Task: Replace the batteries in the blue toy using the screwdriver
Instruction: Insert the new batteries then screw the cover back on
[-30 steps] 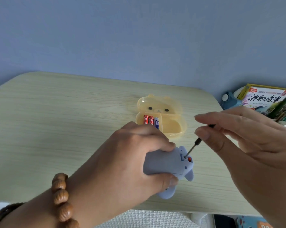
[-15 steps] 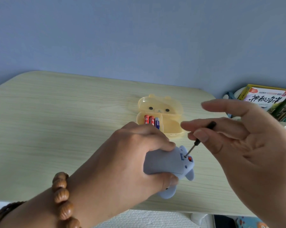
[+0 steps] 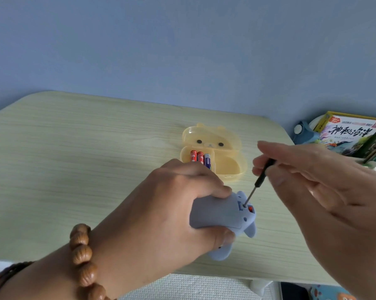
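The blue toy (image 3: 220,212) lies underside up near the table's front edge, and my left hand (image 3: 172,204) grips it from the left. My right hand (image 3: 325,191) pinches a small black-handled screwdriver (image 3: 259,180) between thumb and fingers. Its thin metal tip sits in a screw hole on the toy's underside, beside a small red part. Behind the toy stands an open yellow bear-shaped case (image 3: 215,154) holding three batteries (image 3: 200,158), two red and one blue.
The pale wooden table (image 3: 74,169) ends close to my body, with a white textured surface (image 3: 195,286) below its front edge. Books (image 3: 351,133) and a small blue object (image 3: 302,131) lie off the table's right side, against the blue wall.
My right hand's fingers have shifted around the screwdriver handle, rolling it, while the tip stays in the same hole. My left hand and the toy have not moved.
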`<state>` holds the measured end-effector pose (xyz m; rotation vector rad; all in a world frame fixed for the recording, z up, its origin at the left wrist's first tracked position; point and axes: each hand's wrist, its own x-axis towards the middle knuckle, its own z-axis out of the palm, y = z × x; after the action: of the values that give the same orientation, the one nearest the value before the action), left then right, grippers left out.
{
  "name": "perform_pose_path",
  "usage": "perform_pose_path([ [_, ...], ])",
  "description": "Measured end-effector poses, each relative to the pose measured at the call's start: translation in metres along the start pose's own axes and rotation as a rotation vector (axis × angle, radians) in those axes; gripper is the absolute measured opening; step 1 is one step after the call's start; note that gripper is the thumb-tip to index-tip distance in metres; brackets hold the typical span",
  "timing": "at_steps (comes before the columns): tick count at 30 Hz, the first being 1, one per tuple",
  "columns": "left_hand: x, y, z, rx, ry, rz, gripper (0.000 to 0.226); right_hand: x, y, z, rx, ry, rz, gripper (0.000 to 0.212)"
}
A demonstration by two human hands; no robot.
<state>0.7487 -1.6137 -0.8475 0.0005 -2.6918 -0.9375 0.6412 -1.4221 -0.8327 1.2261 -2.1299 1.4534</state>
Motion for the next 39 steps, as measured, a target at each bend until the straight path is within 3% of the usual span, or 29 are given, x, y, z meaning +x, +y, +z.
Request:
perform_pose_path([
  [5, 0.000, 0.001, 0.000, 0.011, -0.009, 0.000, 0.050, -0.004, 0.003, 0.006, 0.061, 0.099, 0.091, 0.025],
  [11, 0.001, 0.002, 0.000, 0.013, -0.005, 0.002, 0.051, -0.002, -0.008, 0.004, 0.150, -0.023, 0.141, 0.025],
  [16, 0.000, -0.001, 0.000, 0.001, 0.000, 0.002, 0.051, 0.007, -0.008, -0.016, -0.134, -0.087, 0.127, 0.017],
  [20, 0.001, -0.002, 0.001, 0.001, 0.004, 0.007, 0.049, 0.016, -0.014, -0.036, -0.358, -0.238, 0.118, 0.020],
  [27, 0.002, -0.006, 0.002, -0.029, 0.014, 0.008, 0.052, 0.017, -0.005, -0.048, -0.538, -0.352, -0.034, 0.016],
  [33, 0.003, -0.006, 0.001, 0.013, 0.004, 0.026, 0.054, -0.008, 0.018, -0.026, -0.553, -0.024, 0.244, 0.010],
  [39, 0.002, -0.008, 0.000, -0.011, 0.011, 0.021, 0.053, -0.037, 0.039, -0.001, -0.643, 0.035, 0.488, 0.014],
])
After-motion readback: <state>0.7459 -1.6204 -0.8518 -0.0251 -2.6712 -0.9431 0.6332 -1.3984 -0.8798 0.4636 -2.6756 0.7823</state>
